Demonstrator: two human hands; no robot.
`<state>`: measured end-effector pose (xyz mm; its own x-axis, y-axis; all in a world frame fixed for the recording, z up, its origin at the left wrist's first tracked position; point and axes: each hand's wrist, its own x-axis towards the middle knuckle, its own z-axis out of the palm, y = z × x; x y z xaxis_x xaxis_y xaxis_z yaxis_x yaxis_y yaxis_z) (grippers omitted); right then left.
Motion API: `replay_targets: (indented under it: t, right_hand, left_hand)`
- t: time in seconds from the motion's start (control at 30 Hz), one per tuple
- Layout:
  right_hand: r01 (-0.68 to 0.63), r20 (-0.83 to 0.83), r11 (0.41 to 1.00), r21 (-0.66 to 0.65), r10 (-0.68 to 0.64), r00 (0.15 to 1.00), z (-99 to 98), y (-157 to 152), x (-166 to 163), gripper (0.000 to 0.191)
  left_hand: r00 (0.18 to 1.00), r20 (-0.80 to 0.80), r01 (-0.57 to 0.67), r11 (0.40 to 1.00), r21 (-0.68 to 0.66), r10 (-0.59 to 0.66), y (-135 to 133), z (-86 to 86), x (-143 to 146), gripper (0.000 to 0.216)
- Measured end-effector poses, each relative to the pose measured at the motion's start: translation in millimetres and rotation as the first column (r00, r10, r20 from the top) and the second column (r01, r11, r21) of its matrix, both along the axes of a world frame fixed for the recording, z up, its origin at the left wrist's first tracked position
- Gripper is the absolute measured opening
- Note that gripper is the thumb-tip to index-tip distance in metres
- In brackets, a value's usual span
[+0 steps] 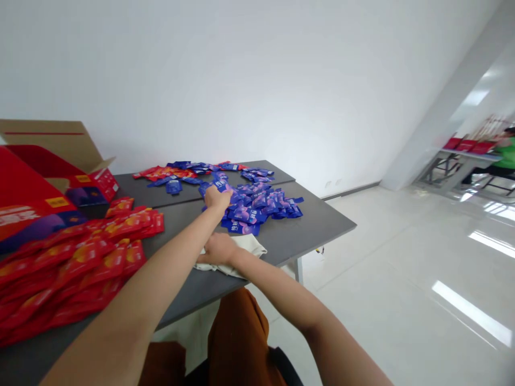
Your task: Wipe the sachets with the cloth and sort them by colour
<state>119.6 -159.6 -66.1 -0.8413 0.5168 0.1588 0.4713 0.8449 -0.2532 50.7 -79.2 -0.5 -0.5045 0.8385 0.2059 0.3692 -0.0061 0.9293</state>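
Lying against left grip [218, 198], blue packets [257, 203], pale cloth [250, 244] beneath right grip [220, 249], both closures unclear

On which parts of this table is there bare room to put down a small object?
The widest bare patch is the right end of the table, between the blue packet pile and the corner. A smaller one borders the front edge, between the left forearm and the white cloth. Crowded: left, with red packets and a box; middle, around the left hand.

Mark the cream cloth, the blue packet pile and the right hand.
Cream cloth [251, 244], head view: uncovered fabric beside the wrist.
Blue packet pile [259, 203], head view: middle of the heap.
Right hand [220, 249], head view: back of the hand.
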Motion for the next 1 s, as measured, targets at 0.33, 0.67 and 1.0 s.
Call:
replay_targets:
  t: [0.33, 0.67, 1.0]
  right_hand:
    - [-0.039, -0.053, 0.999, -0.004, 0.039, 0.998, -4.3, 9, 3, 0.045]
    - [-0.134, -0.067, 0.991, -0.024, 0.133, 0.989, 3.7, 7, 5, 0.047]
    - [-0.159, -0.090, 0.987, -0.023, 0.157, 0.984, -4.9, 11, 4, 0.051]
  left_hand:
    - [0.836, -0.545, -0.141, 0.934, -0.328, -0.065, 37, -18.2, 9, 0.040]
    - [0.860, -0.413, -0.455, 0.816, -0.357, 0.298, 85, -16.5, -111, 0.055]
    - [0.851, -0.334, -0.517, 0.757, -0.400, 0.405, 134, -42.3, -105, 0.081]
